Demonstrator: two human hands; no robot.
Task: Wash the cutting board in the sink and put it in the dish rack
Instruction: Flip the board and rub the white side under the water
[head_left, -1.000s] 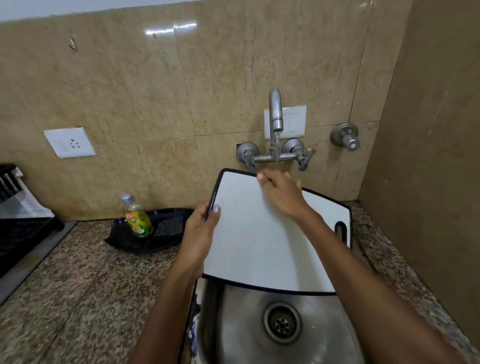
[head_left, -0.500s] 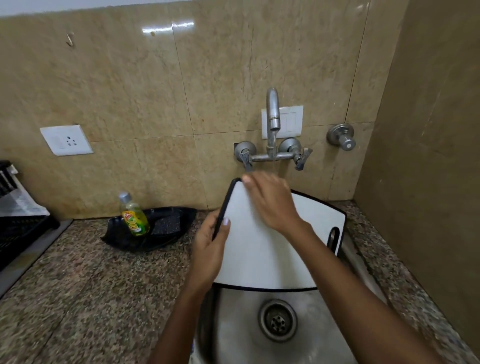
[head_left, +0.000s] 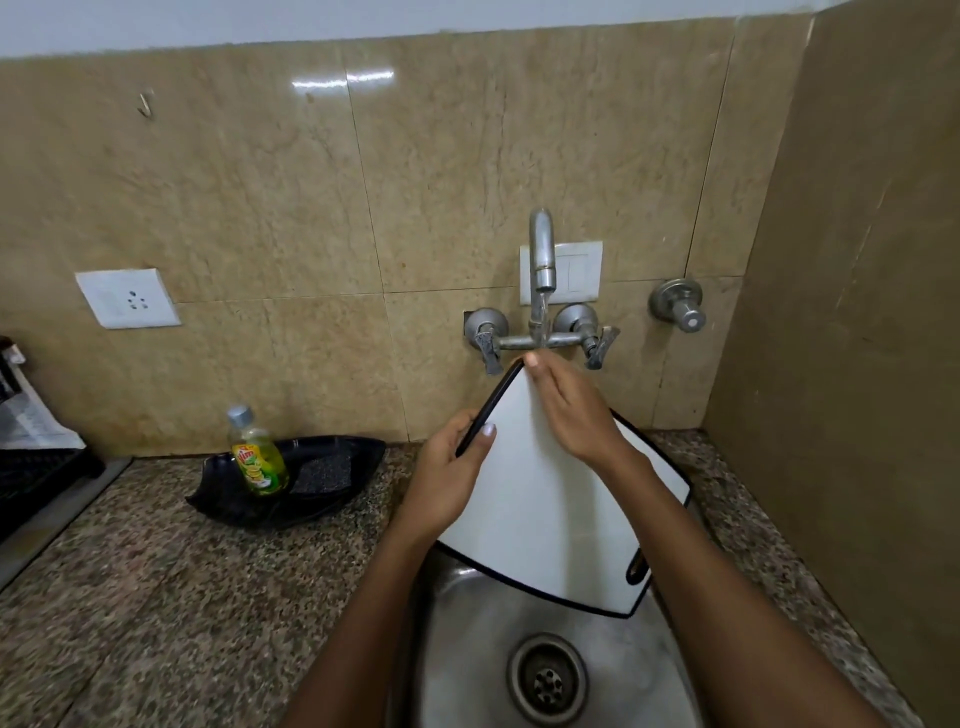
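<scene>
Left hand (head_left: 449, 480) gripped the board's (head_left: 550, 514) left edge, tilting it over the sink (head_left: 467, 649). Right hand (head_left: 569, 410) lay flat and unclenched on its face, under the running tap (head_left: 542, 260).

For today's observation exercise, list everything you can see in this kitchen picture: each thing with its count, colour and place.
cutting board: 1, white with black rim, tilted over the sink under the running water
sink: 1, steel, bottom centre
tap: 1, metal, on the wall, water running
wall valve: 1, metal, right of the tap
dish soap bottle: 1, yellow-green, in the tray
tray: 1, black, on the counter left of the sink
scrub pad: 1, dark, in the tray
dish rack: 1, black, far left
socket: 1, white, wall left
switch plate: 1, white, behind the tap
counter: 1, speckled granite
left hand: grips the board's left edge
right hand: flat on the board's face
</scene>
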